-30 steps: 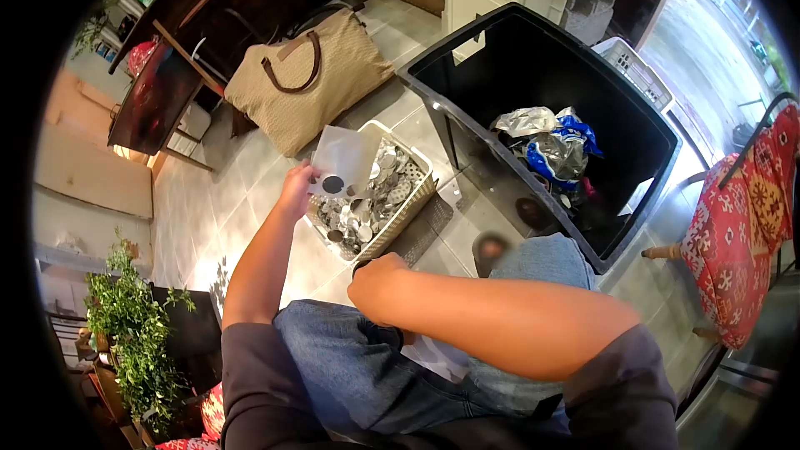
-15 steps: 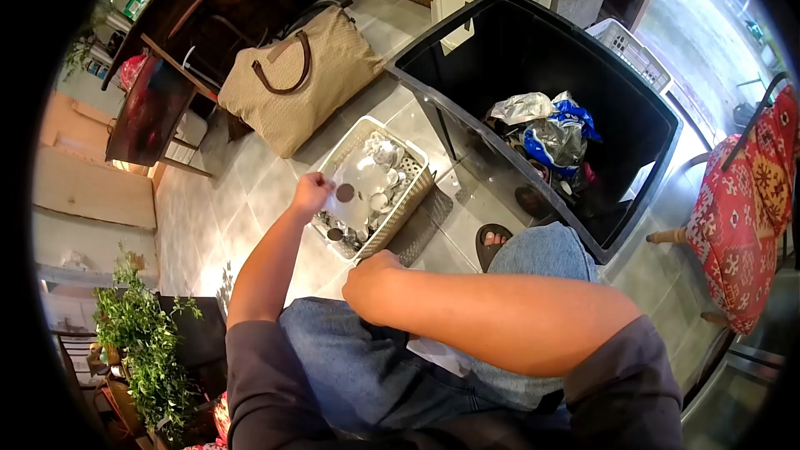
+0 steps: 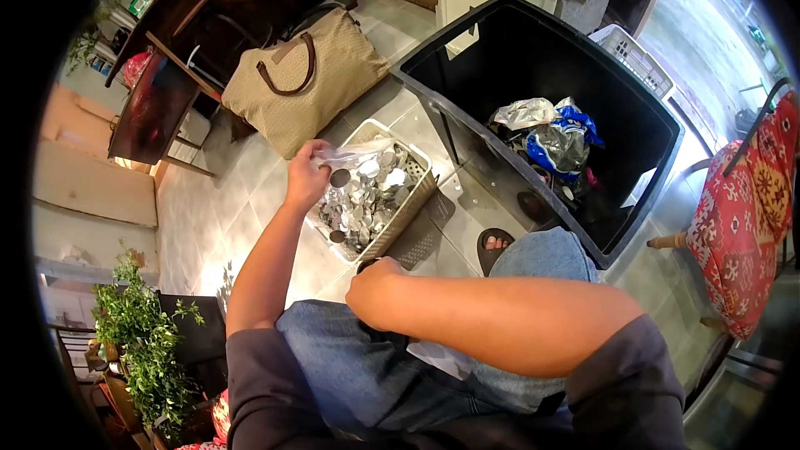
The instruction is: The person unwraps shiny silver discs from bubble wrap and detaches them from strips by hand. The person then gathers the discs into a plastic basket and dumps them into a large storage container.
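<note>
We have the white basket (image 3: 407, 223) under the clear bag (image 3: 360, 151); bag's long axis runs right from our nearer left hand (image 3: 308, 173), pinching its end. Right hand (image 3: 372, 285): fingers hidden, can't tell. Silver discs (image 3: 368, 207) in basket.

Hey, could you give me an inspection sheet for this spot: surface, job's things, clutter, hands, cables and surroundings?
Surface: light tiled floor, with bright patches and shadows.
Job's things: cream basket holding many silvery and dark discs; clear plastic.
Clutter: crumpled silver and blue packaging inside the black bin.
Hands: left hand grips the clear plastic; right hand is near the knee, fingers hidden.
Cables: nothing seen.
Surroundings: beige bag, red patterned chair, green plant.
</note>
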`<act>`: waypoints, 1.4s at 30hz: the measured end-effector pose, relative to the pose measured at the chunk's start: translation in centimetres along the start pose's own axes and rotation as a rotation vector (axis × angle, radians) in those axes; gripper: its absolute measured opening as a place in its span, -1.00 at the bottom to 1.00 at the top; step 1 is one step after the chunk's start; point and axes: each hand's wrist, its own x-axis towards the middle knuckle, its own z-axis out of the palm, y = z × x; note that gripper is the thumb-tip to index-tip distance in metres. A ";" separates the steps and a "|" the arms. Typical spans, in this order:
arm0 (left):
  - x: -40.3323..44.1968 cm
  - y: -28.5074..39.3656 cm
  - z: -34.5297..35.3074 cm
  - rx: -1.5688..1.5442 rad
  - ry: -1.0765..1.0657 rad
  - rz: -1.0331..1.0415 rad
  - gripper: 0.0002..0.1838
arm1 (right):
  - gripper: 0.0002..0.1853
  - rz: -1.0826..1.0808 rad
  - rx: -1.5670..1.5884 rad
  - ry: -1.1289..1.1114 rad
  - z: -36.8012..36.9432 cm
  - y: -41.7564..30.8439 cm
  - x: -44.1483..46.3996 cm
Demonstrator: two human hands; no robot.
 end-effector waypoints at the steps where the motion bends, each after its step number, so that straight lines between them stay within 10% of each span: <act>1: 0.2 -0.1 -0.2 -0.029 0.035 0.027 -0.66 | -0.66 -0.007 -0.008 0.011 0.2 0.0 0.0; 16: 2.9 0.8 -2.9 -0.871 0.491 -0.110 -0.73 | -0.69 0.161 0.036 0.312 -2.5 2.3 -1.6; 18: 2.6 2.5 -2.9 -0.951 0.499 -0.159 -0.77 | -0.61 0.473 0.393 0.555 -6.7 5.5 -3.7; 20: 2.4 4.2 -2.9 -0.986 0.433 -0.058 -0.79 | -0.13 0.481 1.204 0.606 -8.8 10.2 -4.0; 22: 2.2 5.2 -2.6 -1.004 0.328 0.068 -0.81 | -0.06 0.350 1.810 0.681 -9.2 11.4 -5.0; 30: 2.2 5.6 -1.6 -0.615 0.493 0.089 -0.81 | -0.49 0.095 1.326 1.616 -8.8 13.8 -4.0; 42: 0.4 0.5 0.7 -0.664 0.363 -0.227 -0.82 | -0.57 0.267 1.161 2.005 -8.5 19.4 -9.1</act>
